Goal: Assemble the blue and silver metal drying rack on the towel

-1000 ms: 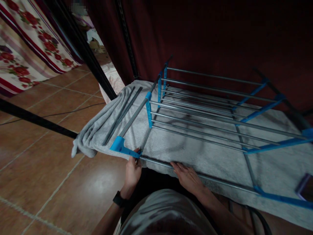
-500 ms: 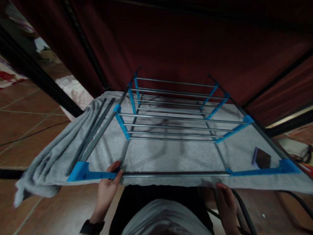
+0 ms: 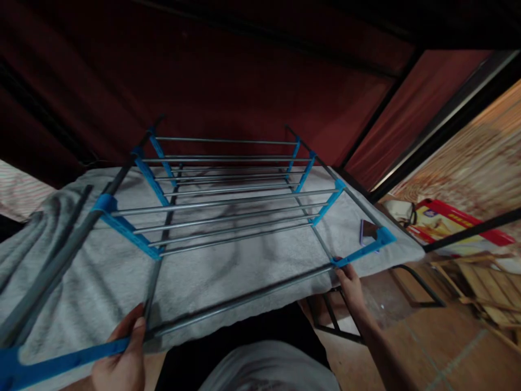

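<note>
Here, fingers (image 3: 139,332) on the rack (image 3: 244,200)

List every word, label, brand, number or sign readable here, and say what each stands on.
No text can be read with certainty.
Red and yellow box: lettering and a small logo, too blurred to read.
Rack: no lettering that I can make out.

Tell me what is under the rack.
Under the rack is a grey blanket; at the right end a dark, flat thing lies on it, partly covered by a blue bracket. What the blanket rests on is hidden.
</note>
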A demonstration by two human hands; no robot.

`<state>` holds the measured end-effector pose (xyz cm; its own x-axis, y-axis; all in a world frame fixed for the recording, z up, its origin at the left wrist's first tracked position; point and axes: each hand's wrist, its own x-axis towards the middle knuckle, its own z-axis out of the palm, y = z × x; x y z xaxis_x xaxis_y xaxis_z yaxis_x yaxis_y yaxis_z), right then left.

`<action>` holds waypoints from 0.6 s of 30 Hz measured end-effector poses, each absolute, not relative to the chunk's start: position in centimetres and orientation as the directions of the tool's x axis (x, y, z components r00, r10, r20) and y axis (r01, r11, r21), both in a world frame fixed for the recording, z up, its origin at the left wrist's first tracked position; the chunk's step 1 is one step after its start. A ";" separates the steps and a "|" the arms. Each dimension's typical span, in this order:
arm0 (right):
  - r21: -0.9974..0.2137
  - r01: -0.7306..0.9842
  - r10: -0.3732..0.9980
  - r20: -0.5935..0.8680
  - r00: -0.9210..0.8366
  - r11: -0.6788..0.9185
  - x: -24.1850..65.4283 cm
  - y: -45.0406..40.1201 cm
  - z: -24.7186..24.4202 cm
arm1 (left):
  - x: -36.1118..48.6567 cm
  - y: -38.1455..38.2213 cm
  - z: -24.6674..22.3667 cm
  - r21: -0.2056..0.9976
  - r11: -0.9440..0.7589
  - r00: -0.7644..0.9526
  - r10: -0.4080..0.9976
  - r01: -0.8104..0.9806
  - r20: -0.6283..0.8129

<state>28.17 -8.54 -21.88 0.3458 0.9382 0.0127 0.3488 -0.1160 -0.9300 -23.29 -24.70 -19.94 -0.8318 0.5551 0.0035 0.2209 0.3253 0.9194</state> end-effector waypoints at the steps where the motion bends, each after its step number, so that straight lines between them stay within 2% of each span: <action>1: -0.927 0.356 0.936 0.018 0.351 -0.116 28.1 -8.5 -21.9 | -23.2 -24.6 -19.9 0.923 0.324 -0.841 0.541 0.209 0.001; 4: -0.922 0.370 0.933 0.028 0.360 -0.115 28.3 -8.6 -22.4 | -22.7 -24.2 -19.4 0.926 0.338 -0.865 0.502 0.171 -0.023; 11: -0.893 0.403 0.905 -0.011 0.426 -0.201 29.6 -8.4 -24.0 | -21.3 -23.5 -18.0 0.950 0.272 -0.857 0.515 0.153 -0.009; 18: -0.858 0.441 0.889 -0.040 0.457 -0.265 29.8 -8.4 -24.0 | -21.0 -23.3 -18.8 0.966 0.223 -0.868 0.496 0.133 0.005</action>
<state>29.78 -8.36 -23.95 0.4567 0.8887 -0.0398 0.4406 -0.2648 -0.8578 -21.04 -23.27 -18.83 -0.8681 0.4964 0.0050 0.1329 0.2226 0.9658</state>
